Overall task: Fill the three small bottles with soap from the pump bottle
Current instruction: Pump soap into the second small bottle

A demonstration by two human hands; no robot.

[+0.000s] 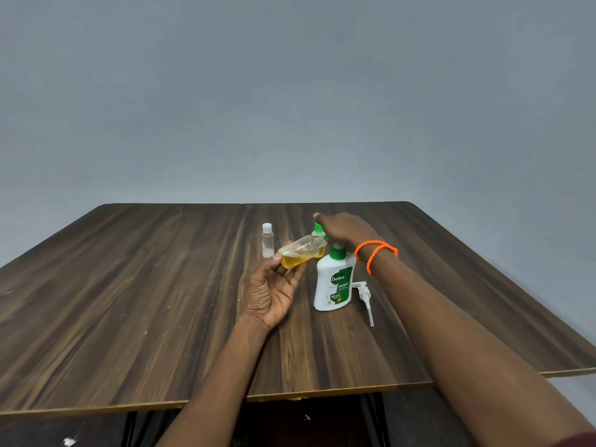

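My left hand (274,295) grips a small clear bottle (298,253), tilted with its neck toward the right and about half full of yellow soap. My right hand (346,232) reaches over the pump bottle, fingers curled down onto the green cap (318,228) of a second small bottle standing just behind the tilted one. Most of that bottle is hidden. A third small clear bottle (267,241) with a white cap stands upright to the left. The white Dettol pump bottle (333,285) stands by my right wrist, and its pump head (364,296) lies on the table beside it.
The dark wood table (145,301) spreads wide to the left and right of the bottles, with its front edge close to me. A plain grey wall rises behind it. Orange bands circle my right wrist.
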